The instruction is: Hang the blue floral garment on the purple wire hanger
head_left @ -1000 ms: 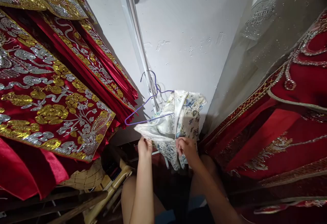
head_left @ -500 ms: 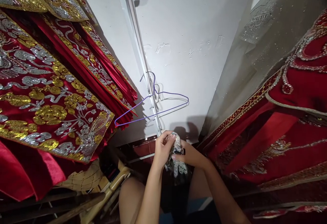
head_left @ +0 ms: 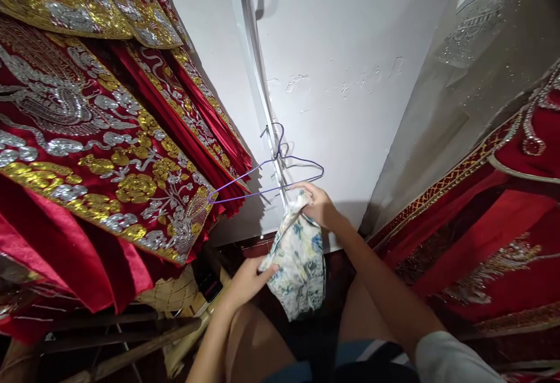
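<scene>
A white cloth garment with blue and yellow floral print (head_left: 301, 260) hangs between my hands, partly spread out; its exact kind I cannot make out. My left hand (head_left: 251, 278) pinches its lower left edge between thumb and fingers. Higher up, my right hand (head_left: 319, 205) grips the top edge, close under the lower bar of a purple wire hanger (head_left: 254, 194). The hanger's hook hangs from a white metal pole (head_left: 258, 62) against the wall, and it carries nothing.
Red garments with gold and silver sequins (head_left: 131, 185) hang on the left. More red embroidered clothing (head_left: 503, 225) and a sheer glittery fabric (head_left: 476, 80) are at the right. Low on the left stands a bamboo chair (head_left: 196, 324) with a dark phone-like object (head_left: 209, 285) on it.
The bunched garment has been opened out and lifted toward the hanger. My right hand moved up to its top edge, while my left hand went down and left along it.
</scene>
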